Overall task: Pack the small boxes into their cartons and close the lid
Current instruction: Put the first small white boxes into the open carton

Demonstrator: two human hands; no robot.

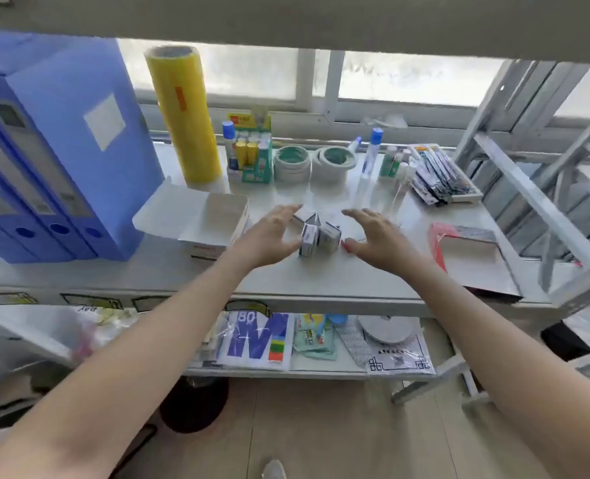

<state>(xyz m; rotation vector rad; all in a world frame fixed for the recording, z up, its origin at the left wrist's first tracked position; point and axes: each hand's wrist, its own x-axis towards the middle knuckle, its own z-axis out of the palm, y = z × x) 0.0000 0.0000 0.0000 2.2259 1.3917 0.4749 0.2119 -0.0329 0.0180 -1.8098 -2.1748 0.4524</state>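
Several small white boxes (319, 235) lie in a loose cluster on the white shelf (286, 281), some upright, some tipped. My left hand (269, 236) is spread open on the cluster's left, its thumb touching the nearest box. My right hand (376, 236) is spread open on the right side, a small gap from the boxes. An open white carton (214, 219) with its lid flap folded back to the left stands just left of my left hand; its inside looks empty.
Blue file boxes (45, 150) and a yellow film roll (183, 112) stand at the left. Glue sticks (248, 150), tape rolls (311, 164) and a pen tray (442, 174) line the back. A red-edged open carton (470, 254) lies right. A lower shelf (304, 368) holds packets.
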